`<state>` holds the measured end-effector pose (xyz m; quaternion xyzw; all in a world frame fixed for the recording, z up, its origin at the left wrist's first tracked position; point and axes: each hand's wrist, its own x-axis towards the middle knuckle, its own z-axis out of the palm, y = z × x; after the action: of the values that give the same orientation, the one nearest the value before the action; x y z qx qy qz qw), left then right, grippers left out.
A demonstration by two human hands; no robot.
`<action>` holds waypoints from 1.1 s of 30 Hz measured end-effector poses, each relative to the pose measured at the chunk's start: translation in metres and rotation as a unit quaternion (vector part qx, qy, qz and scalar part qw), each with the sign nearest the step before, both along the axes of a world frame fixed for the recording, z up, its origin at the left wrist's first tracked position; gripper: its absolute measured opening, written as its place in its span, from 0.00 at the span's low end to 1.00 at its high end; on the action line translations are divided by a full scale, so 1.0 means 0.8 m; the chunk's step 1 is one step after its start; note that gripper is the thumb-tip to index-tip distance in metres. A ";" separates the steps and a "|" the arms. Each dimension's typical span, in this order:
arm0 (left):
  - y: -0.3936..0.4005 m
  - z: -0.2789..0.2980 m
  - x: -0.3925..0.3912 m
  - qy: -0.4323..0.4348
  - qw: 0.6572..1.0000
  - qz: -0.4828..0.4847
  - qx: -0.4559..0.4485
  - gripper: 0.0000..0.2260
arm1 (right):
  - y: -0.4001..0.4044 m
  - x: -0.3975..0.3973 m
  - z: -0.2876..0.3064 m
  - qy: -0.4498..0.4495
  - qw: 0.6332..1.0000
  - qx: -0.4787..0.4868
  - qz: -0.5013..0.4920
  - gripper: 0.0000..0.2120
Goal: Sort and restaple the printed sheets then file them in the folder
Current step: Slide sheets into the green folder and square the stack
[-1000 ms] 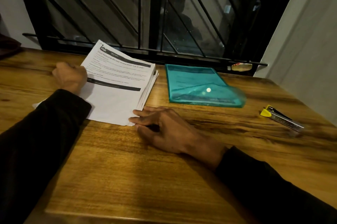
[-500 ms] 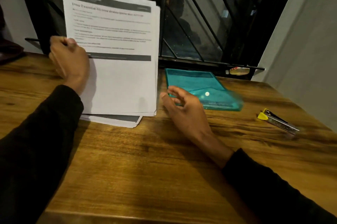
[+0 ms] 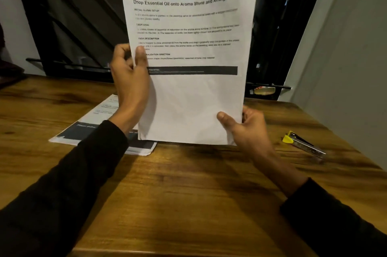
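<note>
White printed sheets (image 3: 194,97), a small sheaf, stand upright in front of me with the long axis vertical and the bottom edge just above the wooden table (image 3: 188,194); my left hand (image 3: 130,81) pinches the left margin about halfway up, thumb on the printed face; my right hand (image 3: 246,126) grips the lower right corner, thumb in front, fingers behind. Remaining stack of sheets (image 3: 100,125) lies flat under and behind my left forearm, so the left is nearer it; stapler (image 3: 303,144) lies on the table well to the right, just beyond my right hand, long axis slanting away. Folder is hidden behind the raised sheaf; cannot place it. My judgement: sorting stage, stapling next falls to the right.
</note>
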<state>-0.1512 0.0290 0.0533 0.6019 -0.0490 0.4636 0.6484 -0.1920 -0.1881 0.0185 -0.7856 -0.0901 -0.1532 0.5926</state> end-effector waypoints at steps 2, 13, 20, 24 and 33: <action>-0.011 0.006 -0.011 -0.016 1.000 -0.022 -0.009 0.05 | -0.017 -0.002 0.010 -0.007 1.000 -0.003 0.000 0.15; -0.054 -0.031 -0.029 0.074 0.987 -0.141 0.028 0.10 | -0.071 -0.025 -0.025 0.088 0.990 -0.114 0.003 0.17; -0.061 -0.036 -0.021 0.106 0.985 -0.134 0.026 0.11 | -0.087 -0.036 -0.035 0.129 0.973 -0.188 0.033 0.15; -0.062 -0.032 -0.023 0.113 0.982 -0.151 0.017 0.12 | -0.090 -0.043 -0.013 0.100 0.992 -0.039 0.060 0.14; -0.071 -0.002 -0.037 0.091 0.975 -0.202 0.002 0.08 | -0.082 -0.044 0.038 -0.022 0.999 0.031 0.017 0.05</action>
<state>-0.1804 -0.0278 0.0518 0.6204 -0.1107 0.2662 0.7294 -0.2270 -0.2534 0.0491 -0.7617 -0.1117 -0.1627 0.6172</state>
